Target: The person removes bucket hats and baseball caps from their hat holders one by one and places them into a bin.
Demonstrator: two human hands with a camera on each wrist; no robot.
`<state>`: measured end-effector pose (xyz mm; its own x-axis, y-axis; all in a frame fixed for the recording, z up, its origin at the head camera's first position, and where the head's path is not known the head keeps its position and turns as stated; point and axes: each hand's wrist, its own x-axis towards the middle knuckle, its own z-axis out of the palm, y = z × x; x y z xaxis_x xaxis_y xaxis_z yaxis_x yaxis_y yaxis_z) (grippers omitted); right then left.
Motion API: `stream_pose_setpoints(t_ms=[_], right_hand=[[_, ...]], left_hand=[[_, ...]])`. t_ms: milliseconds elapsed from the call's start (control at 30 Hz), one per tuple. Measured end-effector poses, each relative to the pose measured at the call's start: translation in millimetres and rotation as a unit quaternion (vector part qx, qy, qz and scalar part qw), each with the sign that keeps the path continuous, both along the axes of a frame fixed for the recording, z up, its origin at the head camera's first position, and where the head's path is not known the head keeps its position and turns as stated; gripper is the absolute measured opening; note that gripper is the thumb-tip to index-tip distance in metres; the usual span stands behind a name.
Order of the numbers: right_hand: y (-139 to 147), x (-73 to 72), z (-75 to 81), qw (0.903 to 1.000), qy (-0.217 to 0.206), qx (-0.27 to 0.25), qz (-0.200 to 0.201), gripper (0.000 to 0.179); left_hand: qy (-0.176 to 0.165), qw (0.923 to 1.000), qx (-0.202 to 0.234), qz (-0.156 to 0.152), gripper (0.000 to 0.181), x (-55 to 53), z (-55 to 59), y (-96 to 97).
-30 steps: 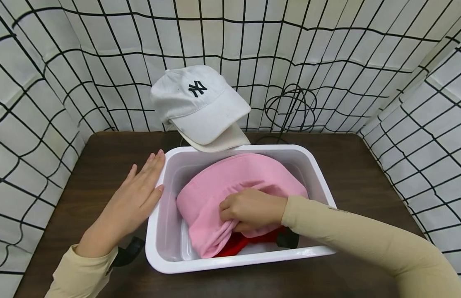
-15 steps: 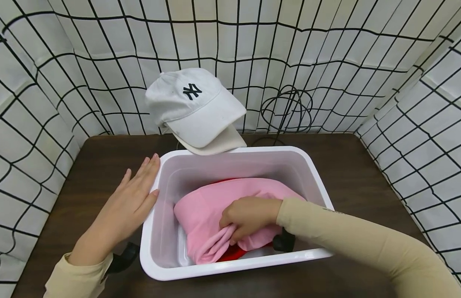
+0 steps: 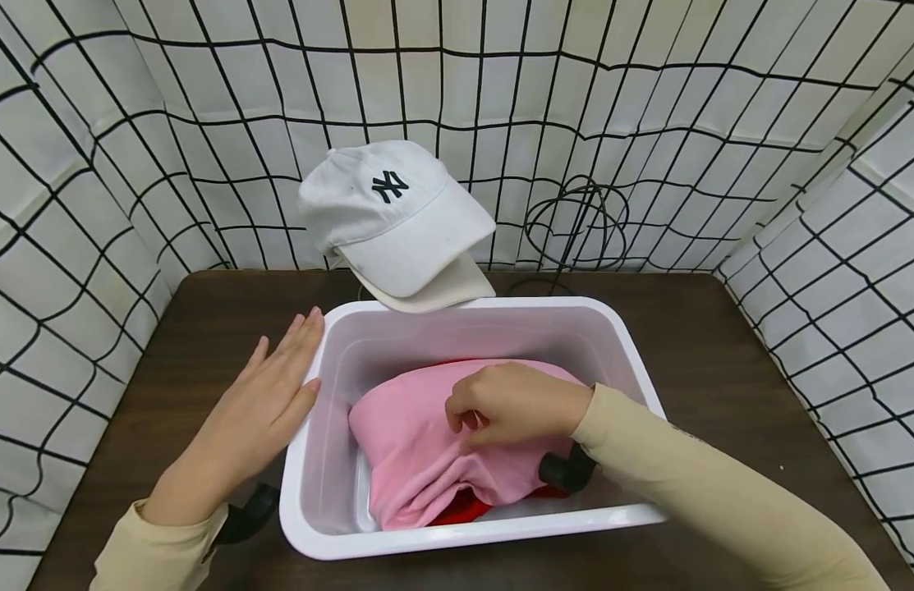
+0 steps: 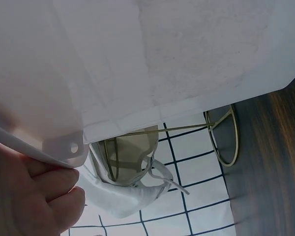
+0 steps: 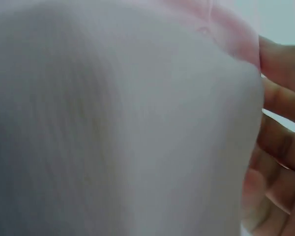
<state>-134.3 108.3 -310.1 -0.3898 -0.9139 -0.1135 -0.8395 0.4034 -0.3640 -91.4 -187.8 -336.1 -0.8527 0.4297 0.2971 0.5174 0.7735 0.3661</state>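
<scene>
A folded pink cloth (image 3: 412, 435) lies inside a white plastic tub (image 3: 471, 538), over a red cloth (image 3: 460, 507) that shows only in part. My right hand (image 3: 516, 402) is just above the pink cloth, its fingers loosely bent and the thumb apart from them. The pink cloth fills most of the right wrist view, with the fingers (image 5: 282, 142) along its right side. With its fingers straight, my left hand (image 3: 257, 410) rests against the tub's left rim. In the left wrist view, its fingers (image 4: 59, 196) touch the rim near a small hole.
Behind the tub, a white cap (image 3: 397, 213) with a dark NY emblem sits with its brim over the back rim. A second brim shows below it. Coiled black wire (image 3: 578, 222) stands against the black grid panel. The brown table (image 3: 693, 345) extends on both sides.
The pink cloth has sunk lower and flatter in the tub. My right hand has let go of its front fold and lifted slightly. My left hand stays at the rim.
</scene>
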Motion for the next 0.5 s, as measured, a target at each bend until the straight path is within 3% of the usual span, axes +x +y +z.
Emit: stream_pose_setpoints(t_ms=[167, 300, 433, 500], right_hand=[[-3.3, 2.6, -5.1, 0.995, -0.083, 0.054, 0.01, 0.013], [-8.6, 10.3, -17.5, 0.9809, -0.157, 0.114, 0.017, 0.019], [-13.3, 16.8, -27.7, 0.9685, -0.192, 0.159, 0.012, 0.023], [-14.4, 17.9, -30.0, 0.9669, -0.195, 0.165, 0.003, 0.023]], left_hand=[[0.003, 1.0, 0.0, 0.0, 0.062, 0.5, 0.8, -1.2], [0.003, 1.0, -0.003, 0.0, 0.063, 0.5, 1.0, -2.4], [0.0, 0.9999, -0.01, 0.002, 0.062, 0.7, 1.7, -1.8], [-0.001, 0.9999, -0.013, 0.004, 0.062, 0.9, 2.5, -1.4]])
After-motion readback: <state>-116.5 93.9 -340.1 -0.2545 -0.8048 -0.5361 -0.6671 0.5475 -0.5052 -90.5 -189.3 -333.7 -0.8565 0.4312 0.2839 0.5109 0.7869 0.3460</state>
